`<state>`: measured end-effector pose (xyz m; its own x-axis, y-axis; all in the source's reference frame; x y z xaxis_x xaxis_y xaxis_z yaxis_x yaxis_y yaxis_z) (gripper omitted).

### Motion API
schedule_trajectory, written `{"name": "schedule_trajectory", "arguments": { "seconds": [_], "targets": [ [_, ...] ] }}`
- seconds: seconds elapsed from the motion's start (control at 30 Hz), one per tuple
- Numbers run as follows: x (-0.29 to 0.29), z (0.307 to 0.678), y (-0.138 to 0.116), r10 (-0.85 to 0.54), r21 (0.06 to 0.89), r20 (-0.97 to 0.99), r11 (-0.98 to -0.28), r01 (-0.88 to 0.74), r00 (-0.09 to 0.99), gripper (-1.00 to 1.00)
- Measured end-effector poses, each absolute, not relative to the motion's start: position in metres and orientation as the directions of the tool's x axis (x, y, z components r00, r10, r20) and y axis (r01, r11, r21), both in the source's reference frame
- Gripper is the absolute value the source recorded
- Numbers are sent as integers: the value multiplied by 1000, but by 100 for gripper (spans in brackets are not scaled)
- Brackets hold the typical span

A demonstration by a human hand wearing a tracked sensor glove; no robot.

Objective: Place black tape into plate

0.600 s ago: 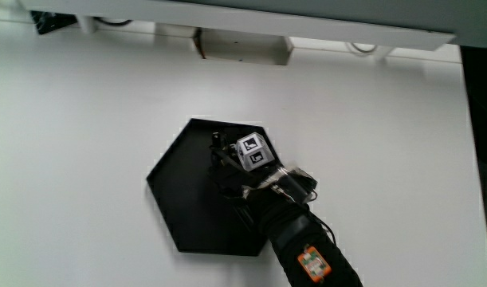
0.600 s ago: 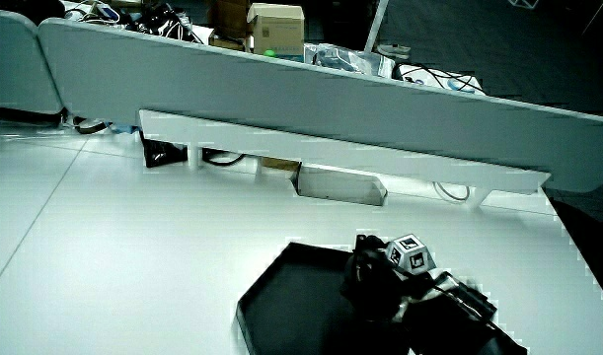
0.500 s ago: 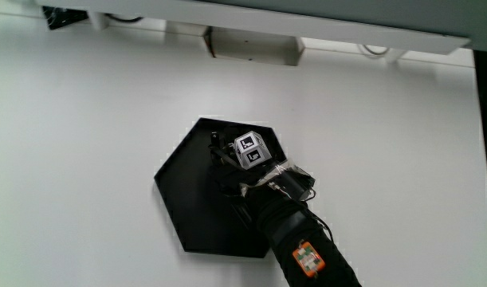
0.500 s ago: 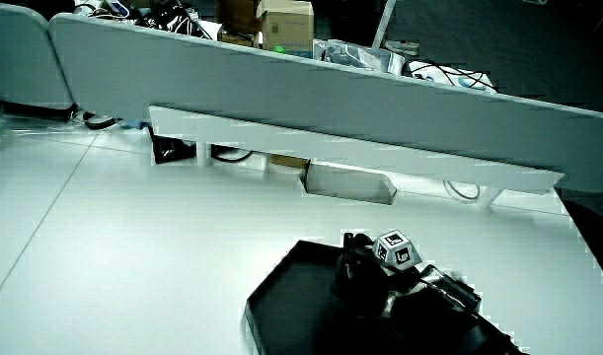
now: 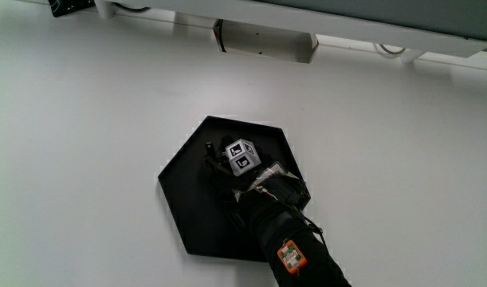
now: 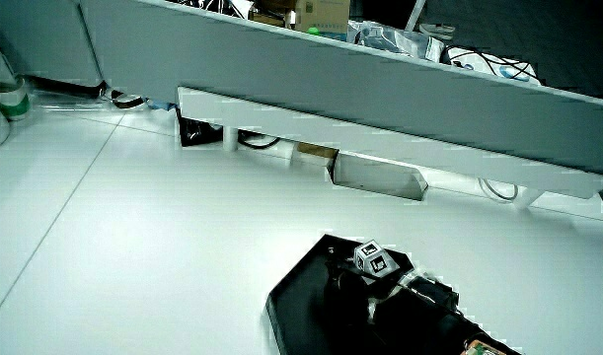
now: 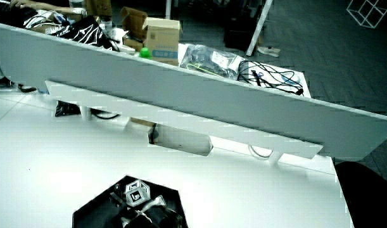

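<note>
A black hexagonal plate [image 5: 183,203] lies on the white table, and both side views show it too [image 6: 293,296] [image 7: 95,212]. The gloved hand [image 5: 224,166] is over the plate's middle, with its patterned cube [image 5: 240,155] facing up. Its forearm reaches in from the table's edge nearest the person. In both side views the hand [image 6: 352,284] [image 7: 135,197] is low over the plate. I cannot pick out the black tape against the black glove and the black plate.
A low grey partition [image 7: 199,95] runs along the table's edge farthest from the person, with a pale box [image 5: 265,41] and a dark fitting [image 5: 72,6] under it. A green and white container [image 6: 0,99] stands near the partition in a side view.
The hand has slid a little farther in over the plate, from near its edge toward its middle. The plate has not moved on the table.
</note>
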<state>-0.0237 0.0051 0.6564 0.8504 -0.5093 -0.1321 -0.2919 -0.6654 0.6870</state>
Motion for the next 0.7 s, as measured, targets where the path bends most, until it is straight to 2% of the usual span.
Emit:
{"name": "schedule_trajectory", "arguments": {
  "seconds": [0.13, 0.23, 0.33, 0.5, 0.6, 0.7],
  "targets": [
    [-28, 665, 6, -537, 761, -131, -593, -262, 833, 0],
    [-22, 669, 6, -519, 771, -161, -597, -221, 839, 0],
    [-14, 680, 8, -522, 804, -114, -549, -231, 845, 0],
    [-2, 673, 13, -481, 768, -60, -582, -267, 875, -42],
    [10, 661, 19, -439, 707, -42, -648, -283, 898, -67],
    [25, 651, 25, -408, 678, 4, -670, -302, 913, -92]
  ]
}}
